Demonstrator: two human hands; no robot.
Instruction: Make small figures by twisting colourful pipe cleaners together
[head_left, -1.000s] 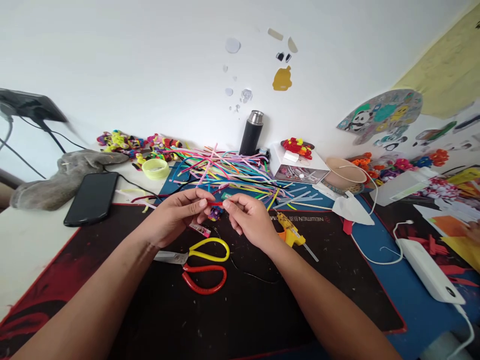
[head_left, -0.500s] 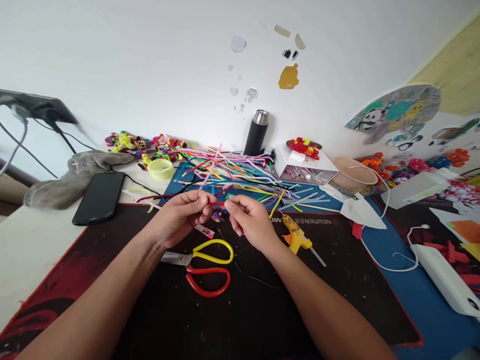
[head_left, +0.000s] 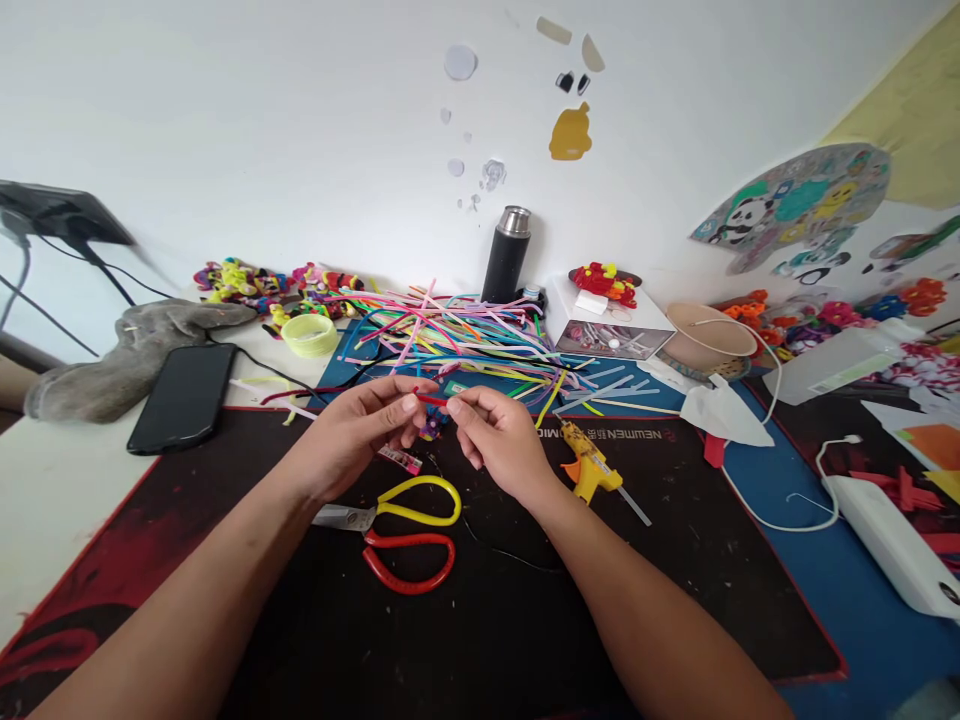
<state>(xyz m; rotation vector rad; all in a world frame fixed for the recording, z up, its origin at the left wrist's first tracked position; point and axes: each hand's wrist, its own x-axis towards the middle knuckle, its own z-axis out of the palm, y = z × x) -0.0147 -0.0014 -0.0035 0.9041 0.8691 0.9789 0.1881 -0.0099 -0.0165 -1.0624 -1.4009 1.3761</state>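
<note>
A short red pipe cleaner [head_left: 433, 400] stretches between my two hands above the black mat. My left hand [head_left: 375, 425] pinches one end between thumb and fingertips. The other end sits in the closed fingertips of my right hand [head_left: 495, 435]. Below the hands lie scissors [head_left: 409, 530] with one yellow and one red handle; my left wrist partly hides their blades. A small pink-and-white packet [head_left: 400, 458] rests under the fingers, beside a purple fuzzy piece [head_left: 433, 428] that is partly covered. To the right of my right hand lies a yellow glue gun [head_left: 592, 465] with a glue stick in it.
Behind the hands spreads a pile of coloured pipe cleaners [head_left: 450, 335], with a black thermos [head_left: 507, 255] beyond. A phone [head_left: 182, 398] and a roll of tape [head_left: 310, 337] are on the left. On the right are a white box [head_left: 611, 325] and a power bank [head_left: 896, 545] with its cable.
The view shifts slightly as the head moves. Both hands stay in nearly the same place, still holding the red pipe cleaner, which now looks slightly bent near the left fingertips.
</note>
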